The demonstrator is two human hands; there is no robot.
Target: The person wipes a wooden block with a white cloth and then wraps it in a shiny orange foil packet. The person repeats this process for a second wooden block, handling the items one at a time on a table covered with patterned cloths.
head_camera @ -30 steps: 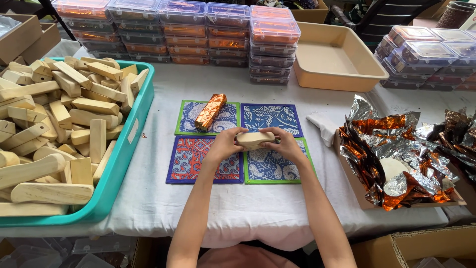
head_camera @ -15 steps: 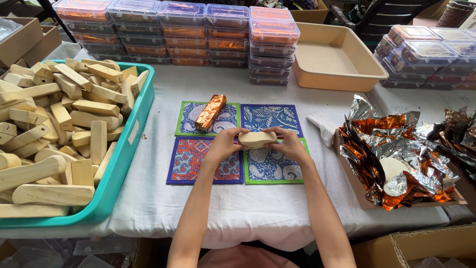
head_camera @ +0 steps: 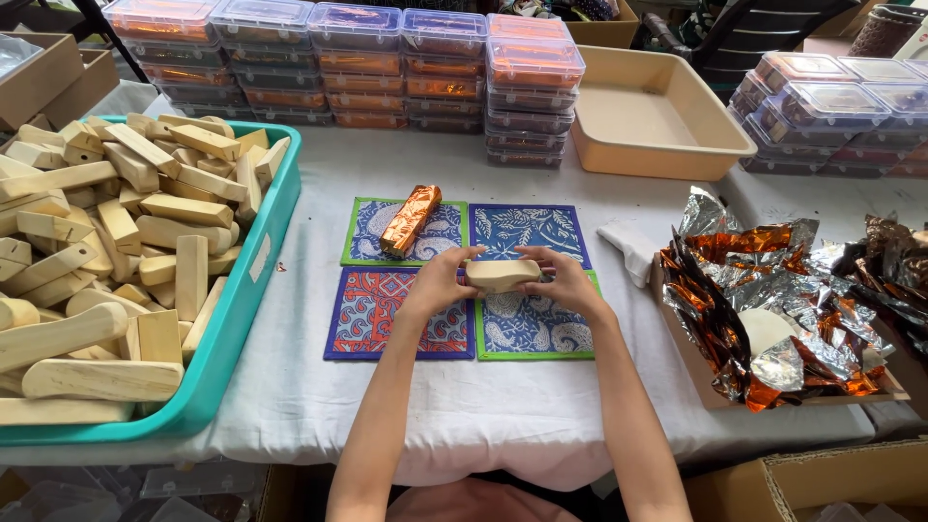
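Head view: wooden block (head_camera: 501,275) lengthwise left-right, ends clamped between both hands (head_camera: 503,280).

Far edge: stacked clear lidded boxes (head_camera: 387,58), orange and dark contents. Right rear: second such stack (head_camera: 831,106). Upper-left mat: oblong copper-foil package (head_camera: 411,219). Teal tub wall: blank white label (head_camera: 259,254)
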